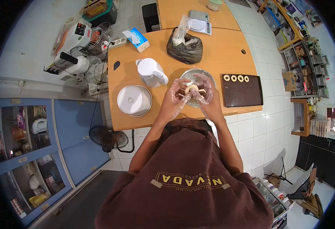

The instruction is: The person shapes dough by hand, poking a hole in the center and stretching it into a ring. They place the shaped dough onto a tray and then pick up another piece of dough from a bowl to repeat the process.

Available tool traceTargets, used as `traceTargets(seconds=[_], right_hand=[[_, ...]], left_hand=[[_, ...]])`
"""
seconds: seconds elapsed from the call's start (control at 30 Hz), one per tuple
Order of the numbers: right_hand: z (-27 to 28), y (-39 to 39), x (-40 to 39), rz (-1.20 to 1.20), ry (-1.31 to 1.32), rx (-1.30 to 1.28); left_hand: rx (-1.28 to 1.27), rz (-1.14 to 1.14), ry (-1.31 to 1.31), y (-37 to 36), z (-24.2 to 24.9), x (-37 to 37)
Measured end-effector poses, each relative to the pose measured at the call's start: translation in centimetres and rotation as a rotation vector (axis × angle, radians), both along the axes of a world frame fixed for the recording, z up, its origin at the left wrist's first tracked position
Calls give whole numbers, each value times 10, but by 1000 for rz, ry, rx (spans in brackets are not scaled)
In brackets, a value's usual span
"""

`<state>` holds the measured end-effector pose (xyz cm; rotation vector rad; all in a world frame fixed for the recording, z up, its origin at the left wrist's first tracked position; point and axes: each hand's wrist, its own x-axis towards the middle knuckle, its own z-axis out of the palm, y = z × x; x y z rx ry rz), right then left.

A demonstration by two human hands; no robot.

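Over a metal bowl (195,71), both hands hold a pale dough ring (190,87). My left hand (176,94) grips it from the left, its fingers dusted with flour. From the right, my right hand (210,95) closes on the same ring, also floury, with the thumbs meeting at the near side. The hands hide much of the bowl and its contents. To the right lies a dark baking tray (243,94) with a row of several dough rings (234,78) along its far edge.
Left of the bowl stand a white pitcher (148,68) and a white lidded tub (131,100). Behind it sits a black plastic bag (185,52); a kitchen scale (200,26) and a blue-and-white box (138,40) are farther back. A fan (107,138) stands left, below the table.
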<state>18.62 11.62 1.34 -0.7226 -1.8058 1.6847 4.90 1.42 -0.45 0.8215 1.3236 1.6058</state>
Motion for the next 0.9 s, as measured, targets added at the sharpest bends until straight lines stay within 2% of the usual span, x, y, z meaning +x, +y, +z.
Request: traceTargets(seconds=[0.2,0.33,0.43,0.53,0.73,0.83,0.9], right_hand=[[-8,0,3,47,-50,70],[1,5,1,6,7,49],[0,3,1,19,-8,23],[-11,2,2,41,-46,7],[-9,10,1,-2,36,7],[-7,8,-1,-6,-10,66],[-5,7,2,38,-26,38]], left_hand=[[24,128,-66,-3,4,-3],[3,22,27,-1,-6,-4],[19,10,5,1,0,0],[30,90,-27,2,-1,-5],[-3,12,13,2,-5,-7],[4,-30,-12,4,-7,-5],[7,28,-10,5,-3,-6]])
